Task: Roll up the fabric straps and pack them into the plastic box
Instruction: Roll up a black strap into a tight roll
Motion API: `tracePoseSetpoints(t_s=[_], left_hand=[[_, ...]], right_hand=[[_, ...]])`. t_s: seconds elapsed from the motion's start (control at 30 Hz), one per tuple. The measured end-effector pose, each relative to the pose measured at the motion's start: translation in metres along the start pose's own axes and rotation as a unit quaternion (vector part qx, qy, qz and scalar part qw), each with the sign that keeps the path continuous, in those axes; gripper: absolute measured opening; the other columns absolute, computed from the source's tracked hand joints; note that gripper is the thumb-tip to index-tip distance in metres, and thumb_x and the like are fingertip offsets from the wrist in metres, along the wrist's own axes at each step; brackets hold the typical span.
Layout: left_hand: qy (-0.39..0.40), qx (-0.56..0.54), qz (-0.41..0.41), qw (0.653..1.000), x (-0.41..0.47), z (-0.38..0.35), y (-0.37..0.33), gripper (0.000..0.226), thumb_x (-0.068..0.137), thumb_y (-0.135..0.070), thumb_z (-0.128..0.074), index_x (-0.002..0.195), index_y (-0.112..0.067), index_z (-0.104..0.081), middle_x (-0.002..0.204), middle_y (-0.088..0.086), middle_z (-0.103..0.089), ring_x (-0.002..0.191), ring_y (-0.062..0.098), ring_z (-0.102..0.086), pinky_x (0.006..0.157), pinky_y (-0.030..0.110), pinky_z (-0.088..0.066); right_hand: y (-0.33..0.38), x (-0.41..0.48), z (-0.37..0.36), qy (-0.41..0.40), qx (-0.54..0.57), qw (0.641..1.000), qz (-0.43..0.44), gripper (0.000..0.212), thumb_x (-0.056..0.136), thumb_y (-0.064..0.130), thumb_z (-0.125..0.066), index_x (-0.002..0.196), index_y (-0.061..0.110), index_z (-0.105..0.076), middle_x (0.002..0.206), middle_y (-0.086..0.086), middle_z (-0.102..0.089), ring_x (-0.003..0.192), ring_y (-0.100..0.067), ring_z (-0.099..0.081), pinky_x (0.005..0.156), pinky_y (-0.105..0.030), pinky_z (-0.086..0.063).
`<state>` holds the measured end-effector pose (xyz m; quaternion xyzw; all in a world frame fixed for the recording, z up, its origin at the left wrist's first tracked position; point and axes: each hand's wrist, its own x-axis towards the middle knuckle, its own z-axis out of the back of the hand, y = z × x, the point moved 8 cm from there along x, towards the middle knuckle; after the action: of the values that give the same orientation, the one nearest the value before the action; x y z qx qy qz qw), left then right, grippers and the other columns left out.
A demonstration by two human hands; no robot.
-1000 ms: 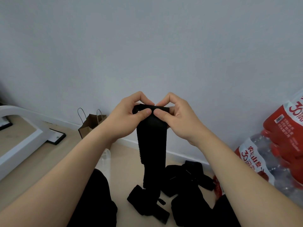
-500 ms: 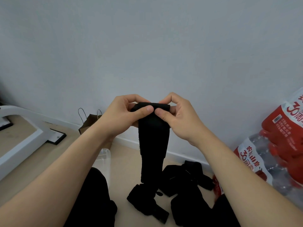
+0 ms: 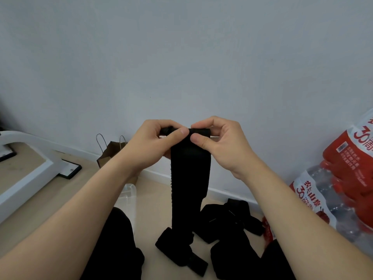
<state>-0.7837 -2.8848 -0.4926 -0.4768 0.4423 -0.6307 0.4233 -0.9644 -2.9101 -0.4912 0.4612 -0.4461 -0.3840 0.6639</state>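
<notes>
Two hands meet in the head view, my only one, raised in front of the wall [image 3: 181, 57]. The left hand [image 3: 153, 142] and right hand [image 3: 224, 146] each pinch the top of a black strap [image 3: 189, 178], thumbs on the near face and fingers curled behind. Both grips are clamped on it. Between them the top edge is turned over into a small tight roll [image 3: 199, 131], so I judge the rolling to be at its very start.

The rest of the strap hangs straight down, and its tail reaches the floor [image 3: 151, 209]. Held high like this, its own weight pulls it flat, which should make an even coil.

More straps [image 3: 232, 219] lie in a loose heap on the floor below the right forearm, none rolled as far as I can tell. The box [image 3: 129, 190], clear plastic, sits on the floor just behind the left forearm, mostly hidden. I cannot see whether it holds anything. A bag [image 3: 109, 150] stands by the wall, and bottle packs [image 3: 343, 178] are stacked at the right.
</notes>
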Motion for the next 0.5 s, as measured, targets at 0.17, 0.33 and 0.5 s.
tracePoseSetpoints(t_s=[0.17,0.33,0.5], left_hand=[[-0.017,0.032,-0.028,0.999,-0.002,0.003,0.000,0.020,0.098,-0.012,-0.079,0.116,-0.020,-0.082,0.107,0.003,-0.083,0.103,0.022,-0.080,0.087,0.034,-0.066],[-0.012,0.012,-0.015,1.000,0.000,0.004,0.005,0.017,0.099,-0.018,-0.079,0.115,-0.023,-0.081,0.111,0.004,-0.082,0.108,0.024,-0.079,0.093,0.039,-0.065],[0.027,0.069,0.007,0.997,-0.001,-0.002,0.010,0.018,0.103,-0.018,-0.073,0.115,-0.029,-0.080,0.106,0.004,-0.082,0.099,0.025,-0.080,0.083,0.041,-0.068]], right_hand=[[-0.005,-0.001,0.000,0.016,0.051,0.997,-0.063,0.014,0.100,0.030,-0.080,0.098,0.016,-0.080,0.095,-0.008,-0.083,0.088,-0.026,-0.082,0.075,-0.034,-0.065],[-0.011,-0.003,0.004,0.012,0.040,0.994,-0.098,0.016,0.097,0.023,-0.082,0.108,0.011,-0.079,0.096,-0.011,-0.084,0.090,-0.027,-0.083,0.075,-0.033,-0.065],[-0.010,-0.002,0.005,0.009,0.004,0.998,-0.063,0.022,0.088,0.009,-0.089,0.100,0.021,-0.076,0.096,-0.001,-0.082,0.091,-0.023,-0.081,0.091,-0.039,-0.064]])
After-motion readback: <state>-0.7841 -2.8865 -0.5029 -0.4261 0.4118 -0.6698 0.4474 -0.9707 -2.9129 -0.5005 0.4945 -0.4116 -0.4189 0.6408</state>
